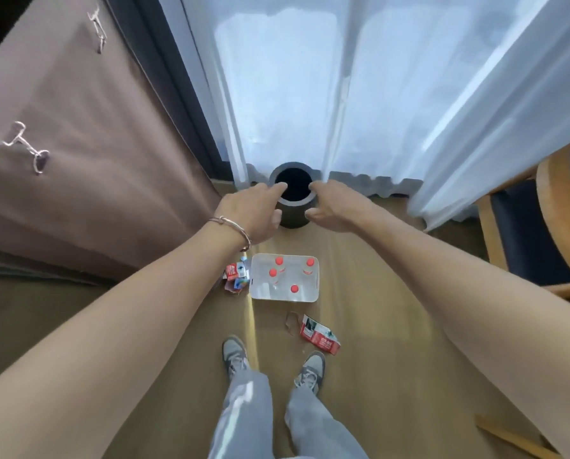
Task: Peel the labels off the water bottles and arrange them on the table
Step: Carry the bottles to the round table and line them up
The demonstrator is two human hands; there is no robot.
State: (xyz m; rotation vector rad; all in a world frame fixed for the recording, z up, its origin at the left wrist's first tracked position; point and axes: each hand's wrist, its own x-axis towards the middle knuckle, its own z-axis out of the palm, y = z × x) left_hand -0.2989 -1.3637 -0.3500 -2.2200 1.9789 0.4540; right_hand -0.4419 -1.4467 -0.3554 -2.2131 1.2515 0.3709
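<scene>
Bottles [308,268] stand upright in the tray [277,297], back toward your feet; your left hand [260,212] and right hand [330,207] bracket the bin [293,219], fingers apart, empty.

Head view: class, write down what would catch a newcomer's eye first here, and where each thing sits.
Two bare arms stretch forward, the left hand and right hand flanking a dark round bin at the foot of the white curtain; whether they touch it cannot be told. Below them, a white tray on the floor holds four red-capped bottles, with peeled labels lying left of it and near the right shoe.
</scene>
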